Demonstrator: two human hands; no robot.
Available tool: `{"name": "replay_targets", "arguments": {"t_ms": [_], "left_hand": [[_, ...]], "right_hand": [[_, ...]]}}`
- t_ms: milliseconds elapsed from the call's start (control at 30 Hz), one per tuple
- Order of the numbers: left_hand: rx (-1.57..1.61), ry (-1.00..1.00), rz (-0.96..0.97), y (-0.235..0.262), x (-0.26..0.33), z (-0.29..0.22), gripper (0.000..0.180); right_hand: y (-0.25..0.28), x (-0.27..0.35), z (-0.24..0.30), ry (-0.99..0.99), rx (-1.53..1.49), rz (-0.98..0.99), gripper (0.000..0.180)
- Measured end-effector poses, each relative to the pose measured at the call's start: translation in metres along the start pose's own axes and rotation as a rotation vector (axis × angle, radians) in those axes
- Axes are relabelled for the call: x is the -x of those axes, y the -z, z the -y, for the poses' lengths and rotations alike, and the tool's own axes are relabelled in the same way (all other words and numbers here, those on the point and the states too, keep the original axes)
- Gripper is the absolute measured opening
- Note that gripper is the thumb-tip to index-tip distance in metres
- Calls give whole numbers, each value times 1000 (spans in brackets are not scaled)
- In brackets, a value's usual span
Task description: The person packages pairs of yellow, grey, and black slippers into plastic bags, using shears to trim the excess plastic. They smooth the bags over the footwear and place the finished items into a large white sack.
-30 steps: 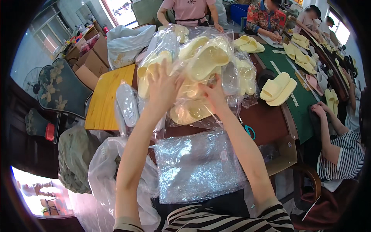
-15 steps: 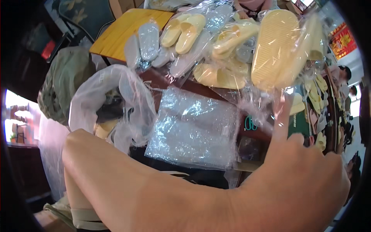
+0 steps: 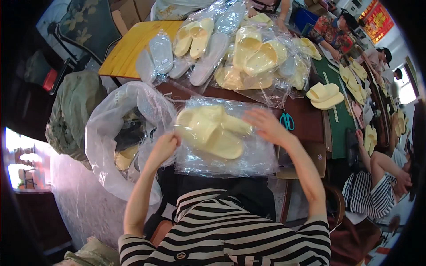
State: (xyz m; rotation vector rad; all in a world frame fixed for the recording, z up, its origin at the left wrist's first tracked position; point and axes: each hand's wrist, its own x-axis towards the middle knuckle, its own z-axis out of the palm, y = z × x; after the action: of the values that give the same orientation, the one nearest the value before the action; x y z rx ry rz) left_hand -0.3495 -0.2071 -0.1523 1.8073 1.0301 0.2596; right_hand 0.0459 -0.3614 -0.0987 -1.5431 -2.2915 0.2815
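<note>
A pair of pale yellow slippers lies in front of me on a stack of clear plastic bags at the near edge of the dark table. My left hand grips the left end of the pair together with the plastic there. My right hand rests on the right end of the pair, fingers spread over it. Whether the slippers sit inside a bag or just on top, I cannot tell.
Beyond lie a heap of bagged yellow slippers, white slippers and teal scissors. A big clear sack hangs at my left. A yellow tabletop is far left. Other people work along the right side.
My hands left the far heap and brought a yellow slipper pair down onto the plastic bags in front of me. The view has swung down and left.
</note>
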Motion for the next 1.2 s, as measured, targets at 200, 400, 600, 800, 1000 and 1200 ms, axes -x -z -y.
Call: {"name": "replay_targets", "arguments": {"t_ms": [200, 400, 600, 800, 1000, 1200], "left_hand": [[-230, 192, 156, 14, -5, 36, 23], [-118, -24, -311, 4, -52, 25, 63], [-214, 14, -122, 6, -72, 46, 70], [-2, 34, 29, -14, -36, -19, 64], [-359, -71, -24, -40, 17, -25, 60], [-374, 26, -31, -35, 25, -18, 60]], "right_hand": [[-65, 68, -5, -517, -163, -266, 52], [-78, 74, -3, -923, -516, -179, 36], [-88, 62, -12, -897, -619, -447, 22], [-50, 56, -52, -754, -897, -707, 27], [-65, 82, -25, -928, -865, -686, 32], [-47, 84, 21, -1106, -1617, -689, 30]]}}
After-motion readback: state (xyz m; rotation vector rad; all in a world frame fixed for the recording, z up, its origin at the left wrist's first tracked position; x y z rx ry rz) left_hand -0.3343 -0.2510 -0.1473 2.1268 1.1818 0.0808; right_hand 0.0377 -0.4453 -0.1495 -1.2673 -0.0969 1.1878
